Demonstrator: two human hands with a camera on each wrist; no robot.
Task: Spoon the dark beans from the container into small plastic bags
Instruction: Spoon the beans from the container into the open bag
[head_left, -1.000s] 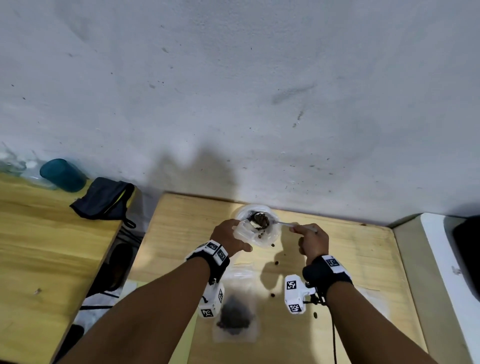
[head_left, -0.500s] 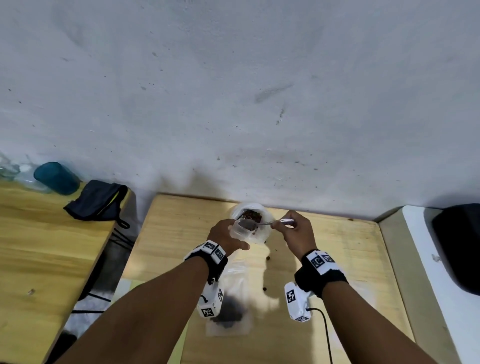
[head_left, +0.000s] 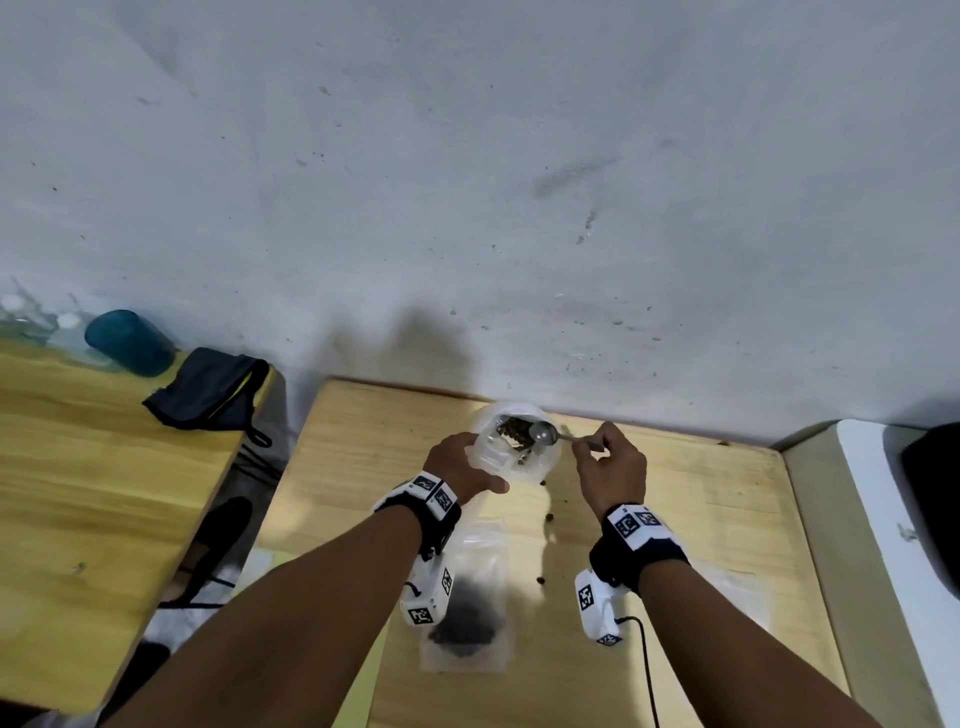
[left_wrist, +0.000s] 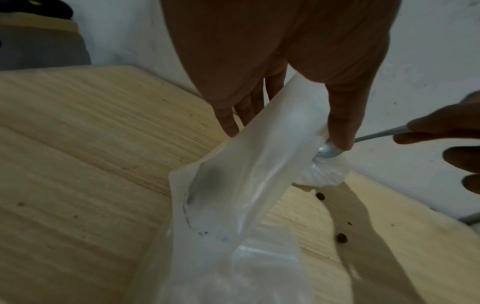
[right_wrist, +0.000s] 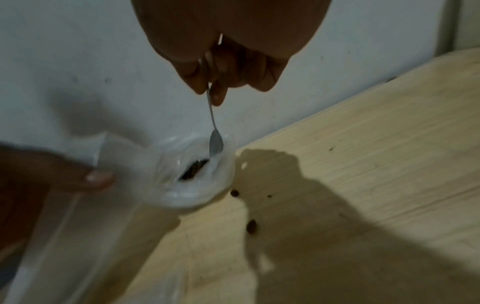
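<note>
A round white container with dark beans stands at the table's far edge by the wall. My left hand holds a small clear plastic bag up beside the container, thumb and fingers pinching its mouth; the bag hangs down slack. My right hand pinches the handle of a metal spoon, whose bowl looks empty over the container's right side. In the right wrist view the spoon points down into the container. A filled bag lies flat nearer me.
Loose beans are scattered on the wooden table. On a second table to the left sit a teal cup and a dark pouch. A white surface with a dark object borders the right. A cable trails from my right wrist.
My right hand has drawn the spoon's bowl rightward, from the beans to the container's right side. My left hand still holds the bag beside the container. The head view shifted slightly.
</note>
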